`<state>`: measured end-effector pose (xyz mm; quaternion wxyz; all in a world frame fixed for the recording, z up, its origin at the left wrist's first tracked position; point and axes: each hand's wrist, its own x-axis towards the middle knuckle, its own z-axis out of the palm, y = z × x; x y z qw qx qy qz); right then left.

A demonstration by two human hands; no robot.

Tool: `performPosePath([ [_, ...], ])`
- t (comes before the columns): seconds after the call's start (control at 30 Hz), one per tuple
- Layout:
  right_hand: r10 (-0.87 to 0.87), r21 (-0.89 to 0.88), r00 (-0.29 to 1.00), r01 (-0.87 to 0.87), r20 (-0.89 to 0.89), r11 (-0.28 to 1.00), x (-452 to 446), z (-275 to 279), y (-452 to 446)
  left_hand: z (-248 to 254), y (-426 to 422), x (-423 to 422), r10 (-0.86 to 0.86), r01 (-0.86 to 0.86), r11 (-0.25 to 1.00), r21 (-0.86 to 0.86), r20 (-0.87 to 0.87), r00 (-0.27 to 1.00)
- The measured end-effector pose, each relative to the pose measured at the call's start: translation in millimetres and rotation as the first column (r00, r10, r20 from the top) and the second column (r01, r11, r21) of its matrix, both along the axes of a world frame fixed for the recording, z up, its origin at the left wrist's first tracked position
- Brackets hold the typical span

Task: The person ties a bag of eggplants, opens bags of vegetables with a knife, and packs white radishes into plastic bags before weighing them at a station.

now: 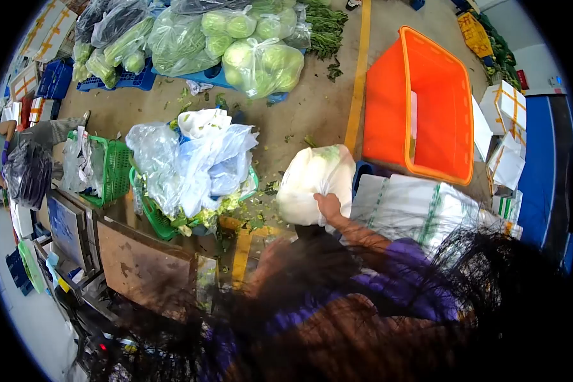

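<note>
My right hand [328,207] is closed on the gathered plastic of a bulging bag of pale vegetables [315,178]. The contents look whitish with a hint of green at the top; their kind I cannot make out. The bag is in front of me, between a green basket and an orange bin. My left hand [270,260] is lower and to the left, partly behind dark hair and blurred, so its fingers do not show clearly. White woven sacks with green stripes [395,204] lie just right of my right hand.
A green basket [162,224] heaped with plastic bags and leaf scraps stands left. The big orange bin [385,102] is at right. Bagged cabbages [264,67] sit on blue pallets ahead. A brown-topped table [143,261] is near left. Another person [35,137] is far left. Leaf bits litter the floor.
</note>
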<state>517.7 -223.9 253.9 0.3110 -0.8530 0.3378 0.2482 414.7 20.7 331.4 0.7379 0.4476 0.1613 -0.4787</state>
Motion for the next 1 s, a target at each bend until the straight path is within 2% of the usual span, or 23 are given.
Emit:
performPosePath([
  [0.07, 0.218, -0.093, 0.976, -0.217, 0.003, 0.972, 30.8, -74.4, -50.4, -16.8, -8.7, 8.9, -0.004, 0.006, 0.998, 0.07, -0.031, 0.999],
  [0.13, 0.085, -0.166, 0.995, -0.094, -0.057, 0.982, 79.6, -89.6, -84.5, -37.6, -5.6, 7.1, 0.022, -0.005, 0.982, 0.188, -0.086, 0.996],
  [0.33, 0.211, -0.265, 0.973, -0.23, -0.098, 0.936, 160.4, -195.0, -191.0, -84.0, 20.9, -40.6, 0.166, -0.007, 0.865, 0.501, -0.273, 0.948],
  [0.53, 0.186, -0.267, 0.969, -0.224, -0.16, 0.937, 193.9, -269.6, -230.8, -97.0, 15.4, -82.0, 0.266, 0.026, 0.803, 0.595, -0.398, 0.878],
  [0.7, 0.254, -0.278, 0.951, -0.295, -0.174, 0.914, 206.1, -326.7, -267.2, -109.1, 4.5, -97.4, 0.328, -0.042, 0.812, 0.582, -0.396, 0.857],
  [0.73, 0.285, -0.274, 0.943, -0.323, -0.169, 0.906, 208.9, -339.7, -281.8, -113.1, 3.0, -96.3, 0.362, -0.095, 0.819, 0.566, -0.382, 0.85],
  [0.77, 0.477, -0.255, 0.838, -0.538, -0.266, 0.804, 201.2, -370.6, -306.3, -113.8, 0.7, -95.5, 0.406, -0.156, 0.818, 0.554, -0.363, 0.838],
  [0.8, 0.628, -0.364, 0.759, -0.641, -0.171, 0.676, 169.5, -450.6, -360.0, -111.1, -3.8, -95.5, 0.466, -0.223, 0.804, 0.552, -0.35, 0.813],
  [0.83, 0.48, -0.25, 0.872, -0.487, -0.094, 0.837, 169.8, -419.0, -341.5, -102.9, -9.1, -85.5, 0.52, -0.277, 0.781, 0.56, -0.337, 0.785],
  [0.87, 0.816, -0.35, 0.526, -0.737, 0.24, 0.578, 157.6, -434.2, -361.7, -93.6, -15.3, -73.6, 0.571, -0.33, 0.755, 0.566, -0.323, 0.755],
  [0.9, 0.834, -0.306, 0.472, -0.779, 0.286, 0.546, 157.6, -432.0, -378.1, -79.7, -15.0, -51.5, 0.556, -0.302, 0.746, 0.593, -0.304, 0.774],
  [0.93, 0.885, -0.493, 0.339, -0.738, 0.32, 0.461, 166.1, -409.0, -381.1, -68.3, -12.1, -42.7, 0.537, -0.273, 0.739, 0.616, -0.293, 0.791],
  [0.97, 0.791, -0.413, 0.554, -0.676, 0.26, 0.61, 177.5, -370.6, -358.4, -72.2, -3.5, -65.7, 0.561, -0.319, 0.726, 0.609, -0.257, 0.787],
  [1.0, 0.722, -0.395, 0.646, -0.613, 0.249, 0.685, 189.6, -338.4, -335.9, -79.6, 5.7, -93.1, 0.577, -0.361, 0.718, 0.595, -0.219, 0.787],
])
